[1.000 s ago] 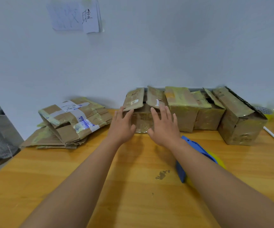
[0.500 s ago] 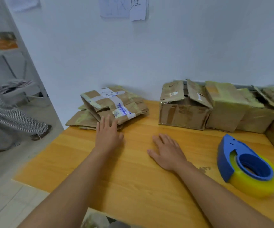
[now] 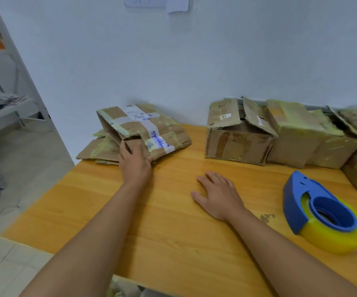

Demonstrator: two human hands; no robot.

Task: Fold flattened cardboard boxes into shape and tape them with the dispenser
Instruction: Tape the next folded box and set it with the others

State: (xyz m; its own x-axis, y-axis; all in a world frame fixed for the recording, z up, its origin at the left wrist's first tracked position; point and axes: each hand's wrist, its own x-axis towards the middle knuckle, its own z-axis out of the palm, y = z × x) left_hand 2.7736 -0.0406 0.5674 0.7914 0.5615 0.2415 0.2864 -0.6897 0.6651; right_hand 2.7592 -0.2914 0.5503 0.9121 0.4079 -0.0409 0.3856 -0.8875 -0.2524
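1. Head view: the stack of flattened boxes (image 3: 143, 133) lies at the tabletop's (image 3: 173, 232) far left; judged light, floppy and tape-slick, best taken by its near edge.
2. The left hand (image 3: 135, 162) now clasps that edge, having reached further; the right hand (image 3: 218, 195) stays flat, grip empty.

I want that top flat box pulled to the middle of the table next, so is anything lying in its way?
Nothing visible blocks it. The left hand already grips the top flattened box at its near edge. The table between the stack and the near edge is bare wood, except the right hand resting flat to the right.
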